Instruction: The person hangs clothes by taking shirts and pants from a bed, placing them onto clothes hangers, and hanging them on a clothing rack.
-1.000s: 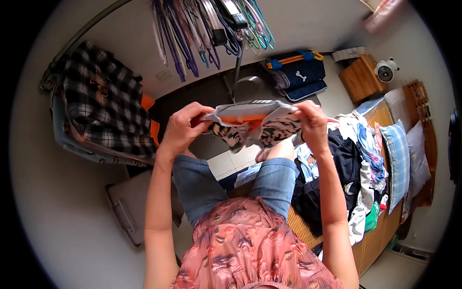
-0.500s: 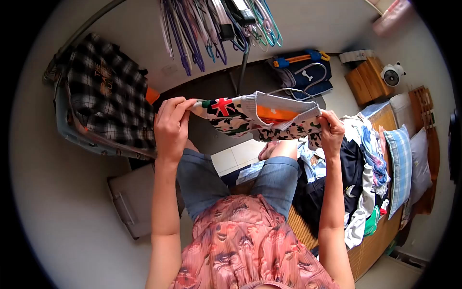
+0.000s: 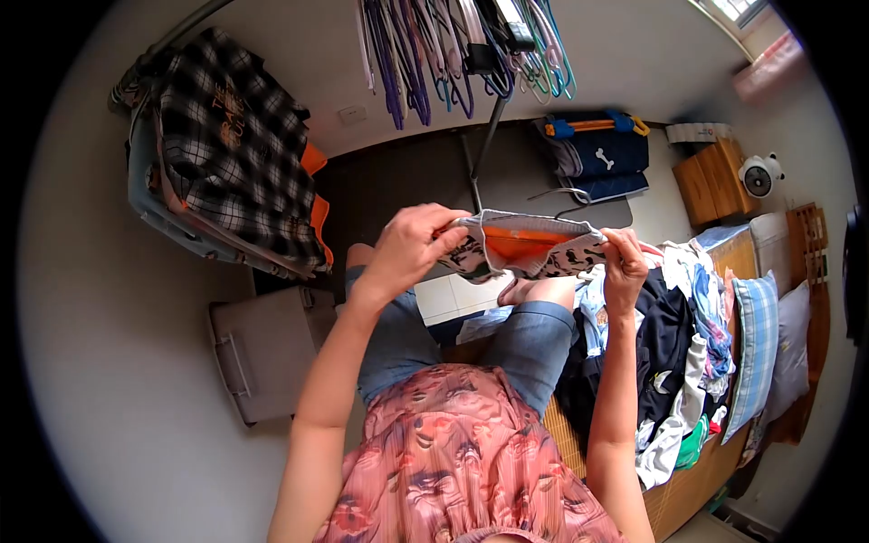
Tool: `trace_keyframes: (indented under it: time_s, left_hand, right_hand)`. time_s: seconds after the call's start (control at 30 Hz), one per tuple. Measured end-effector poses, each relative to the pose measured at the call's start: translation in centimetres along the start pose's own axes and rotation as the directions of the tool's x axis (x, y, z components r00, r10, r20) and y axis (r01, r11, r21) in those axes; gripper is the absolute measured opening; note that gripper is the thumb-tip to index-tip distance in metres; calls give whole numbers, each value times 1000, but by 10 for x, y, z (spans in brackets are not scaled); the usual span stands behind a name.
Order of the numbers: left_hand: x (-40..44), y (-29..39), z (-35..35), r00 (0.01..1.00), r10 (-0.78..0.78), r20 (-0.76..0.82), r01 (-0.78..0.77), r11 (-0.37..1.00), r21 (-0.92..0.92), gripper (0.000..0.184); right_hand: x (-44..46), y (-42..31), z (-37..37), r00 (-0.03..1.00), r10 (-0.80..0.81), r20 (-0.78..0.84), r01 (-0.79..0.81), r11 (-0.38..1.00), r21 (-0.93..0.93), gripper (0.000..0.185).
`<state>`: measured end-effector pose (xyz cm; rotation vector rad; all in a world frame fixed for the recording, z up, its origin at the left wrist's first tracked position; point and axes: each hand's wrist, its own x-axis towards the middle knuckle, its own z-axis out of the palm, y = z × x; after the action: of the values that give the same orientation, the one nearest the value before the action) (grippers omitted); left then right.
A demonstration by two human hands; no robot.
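Note:
A camouflage-patterned knit top (image 3: 466,258) with a grey ribbed neckline hangs stretched between my hands, its neck opening toward me. Orange shows inside the neck. My left hand (image 3: 418,242) pinches the top at its left shoulder, fingers closed. At the other shoulder, my right hand (image 3: 625,269) grips the fabric between thumb and fingers. A curved hanger hook (image 3: 559,194) rises just beyond the neckline; the hanger's body is hidden, if it is inside the top.
Many hangers (image 3: 425,63) hang from a rack ahead. A black plaid garment (image 3: 226,154) drapes over a bin at left, above a grey storage box (image 3: 262,353). Piled clothes (image 3: 665,335) lie on the bed at right, beside a blue checked pillow (image 3: 753,348). A wooden cabinet (image 3: 711,185) stands beyond.
My left hand has moved right, closer to my right hand, and regripped nearer the neckline. The left sleeve with the flag patch is no longer visible. The view has shifted slightly.

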<state>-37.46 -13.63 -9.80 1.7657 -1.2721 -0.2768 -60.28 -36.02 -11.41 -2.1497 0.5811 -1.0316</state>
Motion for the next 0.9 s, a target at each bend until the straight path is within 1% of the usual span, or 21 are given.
trace_keyframes:
  time_s: [0.03,0.1,0.13,0.17,0.2,0.27,0.3,0.4,0.43,0.47,0.53,0.57,0.67,0.7,0.73,0.77,0.8,0.83,0.87,0.9]
  left_hand:
    - [1,3,4,999,-17,-28,17,1000,-5,18]
    - [1,6,11,996,-51,-71,50,999,-19,17]
    - [1,6,13,992,-61,-115,53,996,-67,17]
    - [2,7,15,984,-73,-161,55,992,-115,16]
    - [3,7,16,975,-86,-206,53,986,-161,15]
    - [1,0,17,967,-97,-237,55,982,-178,15]
    - [0,-2,17,963,-100,-249,56,982,-178,15]
    - [-1,-5,18,959,-74,-274,31,987,-158,16]
    - [-1,-4,19,957,-59,-283,15,988,-155,16]
    - [-1,-3,20,955,-44,-294,-1,989,-151,16]
    - [-1,-4,19,950,27,-312,-52,996,-74,16]
    - [-1,-5,18,945,62,-320,-78,996,-35,16]
    - [-5,-5,13,945,45,-324,-60,997,-38,21]
    - [-8,-2,9,936,91,-341,-99,995,-6,24]
    - [-12,3,4,925,137,-355,-136,990,27,27]
    - [-14,8,-2,911,187,-367,-176,982,63,30]
    - [-18,11,-9,867,307,-392,-267,951,153,37]
    - [-25,17,-18,854,367,-370,-286,924,255,38]
    - [-30,20,-25,842,423,-336,-304,885,352,40]
    - [-32,19,-28,880,348,-324,-240,914,328,42]
  right_hand:
    - [-1,1,2,999,41,-7,-41,998,53,16]
    - [-2,1,4,999,50,12,-51,996,69,14]
    - [-3,1,5,998,57,23,-59,995,76,14]
    - [-3,1,6,994,99,46,-102,992,69,16]
    - [1,-4,7,992,97,83,-98,995,8,18]
    - [14,-23,6,983,103,152,-87,990,-112,20]
    - [21,-30,7,984,43,175,-20,991,-131,21]
    - [41,-71,18,976,-93,198,104,993,-49,22]
    - [45,-74,25,965,-149,216,148,989,21,19]
    - [50,-77,26,949,-160,273,145,987,73,16]
    - [59,-83,30,903,-194,384,135,975,177,12]
    - [59,-82,36,899,-131,418,-9,948,317,16]
    - [62,-84,45,883,-153,443,-105,856,505,20]
    - [63,-89,44,875,-178,450,-105,838,535,21]
    - [65,-98,37,870,-175,461,-105,848,519,21]
    - [63,-114,28,887,-203,414,-67,831,553,20]
    - [60,-131,20,902,-231,365,-28,811,584,20]
    - [57,-136,11,892,-330,309,124,836,535,20]
    - [53,-136,13,905,-303,300,122,859,498,19]
    - [50,-136,15,916,-276,291,119,880,461,18]
